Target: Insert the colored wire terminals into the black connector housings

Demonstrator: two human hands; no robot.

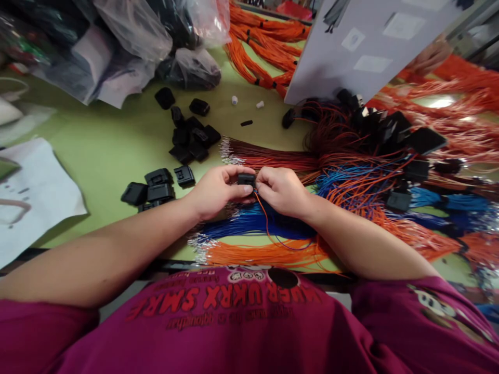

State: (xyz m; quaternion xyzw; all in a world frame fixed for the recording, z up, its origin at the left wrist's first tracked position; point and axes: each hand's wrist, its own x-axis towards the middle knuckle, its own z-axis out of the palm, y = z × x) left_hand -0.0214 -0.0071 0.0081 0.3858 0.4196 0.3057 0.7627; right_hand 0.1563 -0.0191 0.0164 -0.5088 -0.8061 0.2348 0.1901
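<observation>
My left hand [218, 191] grips a black plastic connector housing [246, 179] between thumb and fingers, above the wire bundles. At the housing's right side, my right hand [281, 190] is closed in a pinch on a thin wire; its fingertips hide the end. An orange wire [263, 205] hangs from the housing down toward the front. Beneath the hands lie blue wires [249, 223], orange wires [249, 253] and brown-red wires [273, 158], with metal terminals at their left ends. Loose black housings [159, 186] sit left of my left hand, and another pile [193, 137] lies farther back.
Wired black connectors [390, 130] are heaped at the right. Behind them stands a pale panel [346, 47]. Orange wire bundles [261, 41] and plastic bags [132, 31] fill the back. A white paper sheet [42, 192] lies left. Another person's hand [431, 54] shows at upper right.
</observation>
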